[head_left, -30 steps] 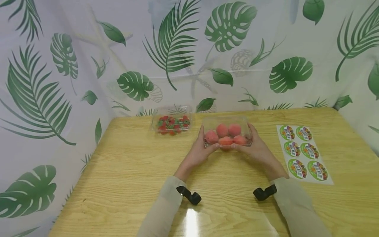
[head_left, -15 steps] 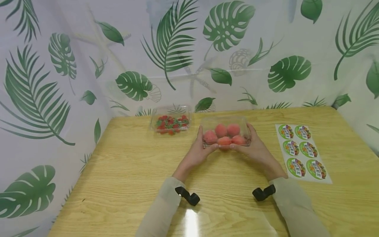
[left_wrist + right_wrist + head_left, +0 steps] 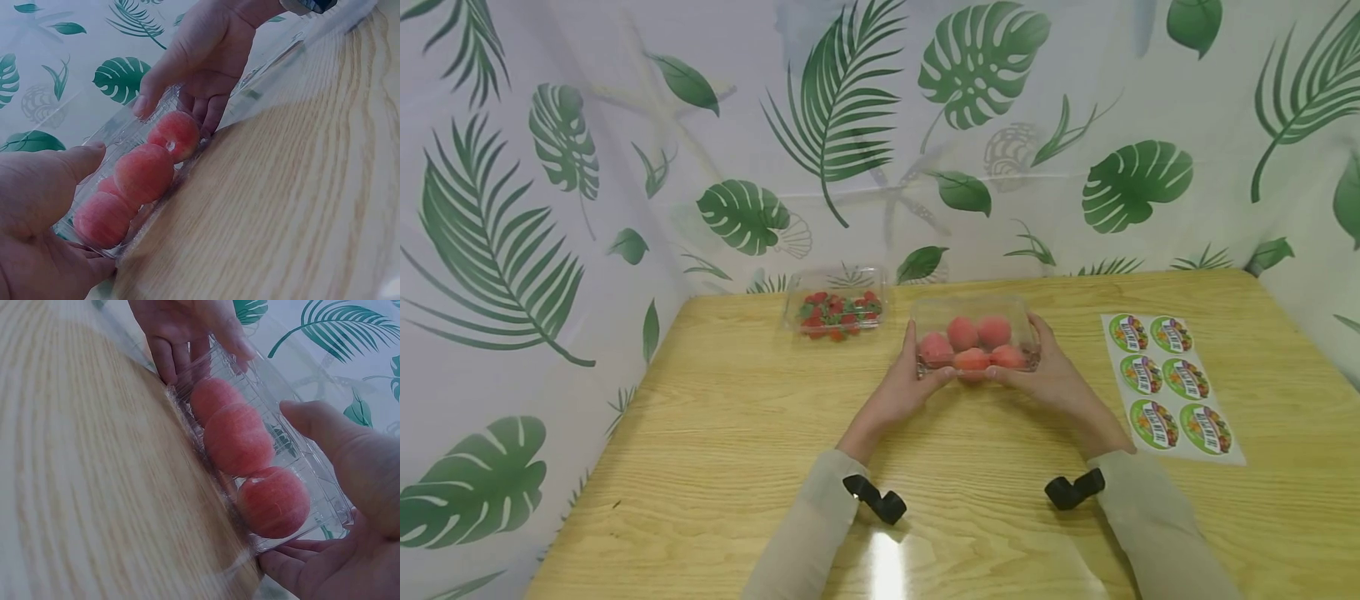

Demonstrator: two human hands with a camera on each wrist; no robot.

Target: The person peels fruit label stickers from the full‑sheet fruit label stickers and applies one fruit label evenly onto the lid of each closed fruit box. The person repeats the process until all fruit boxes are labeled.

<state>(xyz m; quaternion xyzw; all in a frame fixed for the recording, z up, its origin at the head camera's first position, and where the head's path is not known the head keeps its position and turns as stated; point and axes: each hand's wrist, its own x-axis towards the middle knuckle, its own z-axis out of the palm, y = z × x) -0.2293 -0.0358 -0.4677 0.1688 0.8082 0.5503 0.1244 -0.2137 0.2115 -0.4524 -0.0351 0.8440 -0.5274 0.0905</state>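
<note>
A clear plastic clamshell box (image 3: 936,310) with several peaches (image 3: 972,360) inside is toward the back middle of the table in the head view. My left hand (image 3: 912,383) grips its left end and my right hand (image 3: 1054,379) its right end. Both thumbs lie along the near upper edge, pointing at each other, while the other fingers go round the ends, low at the tabletop. From the left wrist view, the peaches (image 3: 144,174) show through the clear wall between the two hands. The right wrist view has the box's side (image 3: 328,500) beside my right thumb.
A second clear box (image 3: 797,287), holding strawberries (image 3: 835,312), stands to the left at the table's back edge. On the right lies a white sheet of round fruit stickers (image 3: 1161,383). A leaf-printed cloth (image 3: 850,192) hangs right behind the wooden table (image 3: 722,450).
</note>
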